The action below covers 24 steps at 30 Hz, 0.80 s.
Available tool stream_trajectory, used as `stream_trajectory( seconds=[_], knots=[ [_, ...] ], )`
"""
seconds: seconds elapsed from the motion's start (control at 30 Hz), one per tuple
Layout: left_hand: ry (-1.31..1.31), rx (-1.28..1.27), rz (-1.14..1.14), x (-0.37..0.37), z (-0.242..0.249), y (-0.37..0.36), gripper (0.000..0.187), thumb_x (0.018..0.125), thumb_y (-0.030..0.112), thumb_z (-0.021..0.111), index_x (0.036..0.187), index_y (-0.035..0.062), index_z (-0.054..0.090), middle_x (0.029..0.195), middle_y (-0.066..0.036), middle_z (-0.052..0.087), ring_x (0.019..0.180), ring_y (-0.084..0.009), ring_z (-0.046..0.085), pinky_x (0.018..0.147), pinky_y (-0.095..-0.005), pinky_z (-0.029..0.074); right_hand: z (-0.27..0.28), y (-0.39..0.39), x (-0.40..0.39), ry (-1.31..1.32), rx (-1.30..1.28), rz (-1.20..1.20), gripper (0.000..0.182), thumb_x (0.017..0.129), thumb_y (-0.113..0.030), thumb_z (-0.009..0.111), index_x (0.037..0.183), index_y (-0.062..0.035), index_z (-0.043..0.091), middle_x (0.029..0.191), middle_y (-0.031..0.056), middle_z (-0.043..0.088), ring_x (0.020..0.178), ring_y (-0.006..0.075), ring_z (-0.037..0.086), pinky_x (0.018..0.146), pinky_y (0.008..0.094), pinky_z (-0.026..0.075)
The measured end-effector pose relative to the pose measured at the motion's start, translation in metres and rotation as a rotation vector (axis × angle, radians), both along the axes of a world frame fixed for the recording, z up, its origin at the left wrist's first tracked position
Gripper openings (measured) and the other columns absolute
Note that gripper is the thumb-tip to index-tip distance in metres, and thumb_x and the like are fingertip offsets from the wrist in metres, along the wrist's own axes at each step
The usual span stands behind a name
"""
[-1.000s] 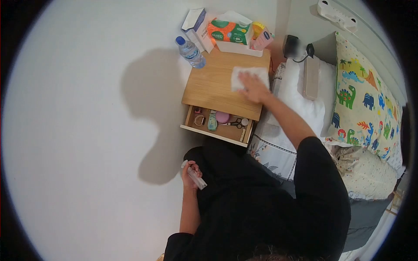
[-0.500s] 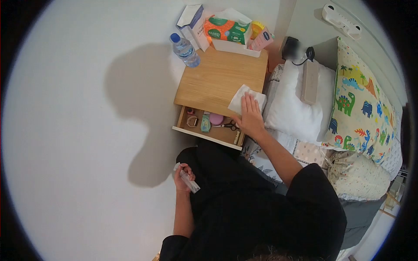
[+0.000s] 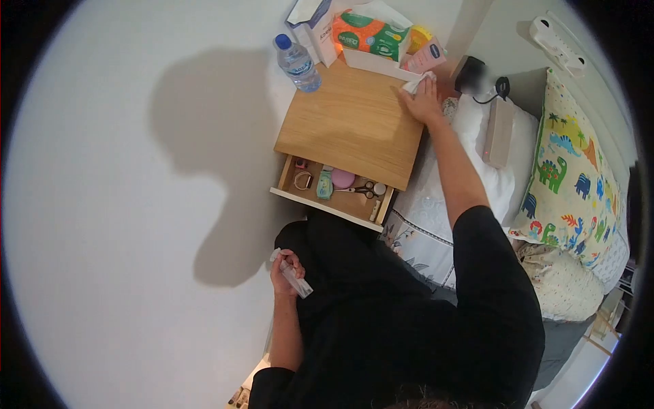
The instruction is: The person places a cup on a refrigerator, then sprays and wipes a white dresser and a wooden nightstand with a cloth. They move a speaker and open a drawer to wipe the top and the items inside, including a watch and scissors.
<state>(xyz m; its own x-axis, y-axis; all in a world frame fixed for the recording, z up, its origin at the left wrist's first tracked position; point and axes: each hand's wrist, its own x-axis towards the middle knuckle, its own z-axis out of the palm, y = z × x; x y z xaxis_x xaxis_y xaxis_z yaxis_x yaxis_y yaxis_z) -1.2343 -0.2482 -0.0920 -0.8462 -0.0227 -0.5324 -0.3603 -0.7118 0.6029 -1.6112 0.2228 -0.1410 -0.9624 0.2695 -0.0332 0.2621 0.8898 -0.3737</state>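
Observation:
My left hand (image 3: 287,271) is wrapped round a small clear spray bottle (image 3: 297,281) beside my knee. At the far right corner of the wooden tabletop (image 3: 354,119), my right hand (image 3: 424,102) lies over a white cloth (image 3: 417,83), pressing it against the surface. Most of the cloth is hidden under the fingers. Below the tabletop, an open drawer (image 3: 327,204) holds scissors (image 3: 364,190), a pink round item (image 3: 342,178), a small green and white packet (image 3: 325,185) and a looped band (image 3: 303,180).
A water bottle (image 3: 298,65) stands at the tabletop's left edge. Behind it are a white and blue box (image 3: 317,34), an orange and green wipes pack (image 3: 371,35) and a pink tube (image 3: 426,56). On the right lie a white pillow (image 3: 470,136) and a dinosaur pillow (image 3: 565,177).
My right hand has moved with the cloth from the tabletop's right front part to its far right corner. My left hand still holds the spray bottle. The view has shifted slightly.

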Motion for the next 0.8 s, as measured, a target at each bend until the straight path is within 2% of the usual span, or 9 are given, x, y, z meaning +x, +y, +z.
stream_trajectory(
  seconds=[0.17, 0.33, 0.53, 0.67, 0.7, 0.73, 0.77, 0.8],
  knots=[
    [-0.027, -0.028, 0.005, 0.0, 0.001, 0.001, 0.034, 0.102, 0.038, 0.047, 0.099, 0.008, 0.064, 0.067, -0.006, 0.054, 0.043, -0.0151, 0.044, 0.042, -0.0287, 0.037, 0.009, 0.029, -0.018, -0.098, 0.102, 0.145, 0.118, 0.084, -0.083, 0.04, 0.155, 0.0062, 0.01, 0.165, 0.0212, 0.007, 0.154, 0.0319, 0.002, 0.121, 0.057, 0.007],
    [-0.053, -0.034, 0.028, -0.002, 0.002, 0.003, 0.034, 0.102, 0.038, 0.047, 0.099, 0.0081, 0.064, 0.067, -0.006, 0.055, 0.043, -0.0149, 0.045, 0.042, -0.0283, 0.037, 0.009, 0.019, 0.0, -0.049, 0.17, 0.184, 0.116, 0.085, -0.081, 0.042, 0.155, 0.0066, 0.011, 0.164, 0.0222, 0.008, 0.154, 0.0338, 0.002, 0.121, 0.0559, 0.009],
    [-0.017, -0.02, -0.002, -0.005, 0.004, 0.007, 0.034, 0.102, 0.038, 0.048, 0.099, 0.0082, 0.064, 0.067, -0.006, 0.055, 0.042, -0.0148, 0.045, 0.042, -0.0285, 0.038, 0.024, -0.039, 0.08, -0.038, 0.258, 0.23, 0.112, 0.087, -0.077, 0.043, 0.154, 0.0082, 0.014, 0.163, 0.0249, 0.012, 0.152, 0.0374, 0.008, 0.122, 0.0523, 0.01],
    [-0.022, -0.008, 0.0, -0.006, 0.003, 0.007, 0.034, 0.102, 0.038, 0.048, 0.099, 0.0083, 0.064, 0.067, -0.006, 0.055, 0.041, -0.0148, 0.045, 0.042, -0.0284, 0.038, 0.043, -0.104, 0.167, -0.009, 0.172, 0.488, 0.11, 0.088, -0.074, 0.046, 0.151, 0.0122, 0.018, 0.161, 0.0283, 0.014, 0.151, 0.038, 0.012, 0.122, 0.0506, 0.012],
    [-0.021, -0.011, 0.0, -0.005, 0.002, 0.007, 0.034, 0.102, 0.038, 0.048, 0.099, 0.0083, 0.064, 0.067, -0.006, 0.055, 0.041, -0.0148, 0.045, 0.042, -0.0284, 0.038, 0.043, -0.116, 0.19, -0.007, 0.17, 0.488, 0.11, 0.088, -0.074, 0.046, 0.151, 0.0122, 0.018, 0.161, 0.0283, 0.014, 0.151, 0.038, 0.012, 0.122, 0.0506, 0.012],
    [-0.024, -0.009, 0.002, -0.004, 0.001, 0.006, 0.034, 0.101, 0.038, 0.049, 0.099, 0.0083, 0.064, 0.067, -0.006, 0.055, 0.042, -0.0147, 0.045, 0.042, -0.0281, 0.038, 0.04, -0.127, 0.213, 0.045, 0.125, 0.603, 0.108, 0.089, -0.073, 0.046, 0.151, 0.0114, 0.02, 0.161, 0.0272, 0.015, 0.151, 0.0372, 0.013, 0.122, 0.0505, 0.013],
    [-0.027, -0.009, 0.002, -0.003, 0.001, 0.005, 0.033, 0.101, 0.038, 0.049, 0.099, 0.0083, 0.064, 0.067, -0.006, 0.055, 0.042, -0.0145, 0.045, 0.042, -0.0279, 0.038, 0.038, -0.134, 0.223, 0.098, 0.078, 0.715, 0.106, 0.089, -0.072, 0.046, 0.151, 0.0105, 0.022, 0.162, 0.026, 0.016, 0.151, 0.0364, 0.014, 0.122, 0.0504, 0.013],
    [-0.027, -0.015, 0.001, -0.003, 0.0, 0.004, 0.033, 0.101, 0.038, 0.049, 0.099, 0.0083, 0.064, 0.067, -0.006, 0.055, 0.042, -0.0145, 0.045, 0.042, -0.0279, 0.038, 0.036, -0.134, 0.221, 0.101, 0.072, 0.714, 0.106, 0.089, -0.072, 0.046, 0.151, 0.0105, 0.022, 0.162, 0.026, 0.016, 0.151, 0.0364, 0.014, 0.122, 0.0504, 0.013]
  ],
)
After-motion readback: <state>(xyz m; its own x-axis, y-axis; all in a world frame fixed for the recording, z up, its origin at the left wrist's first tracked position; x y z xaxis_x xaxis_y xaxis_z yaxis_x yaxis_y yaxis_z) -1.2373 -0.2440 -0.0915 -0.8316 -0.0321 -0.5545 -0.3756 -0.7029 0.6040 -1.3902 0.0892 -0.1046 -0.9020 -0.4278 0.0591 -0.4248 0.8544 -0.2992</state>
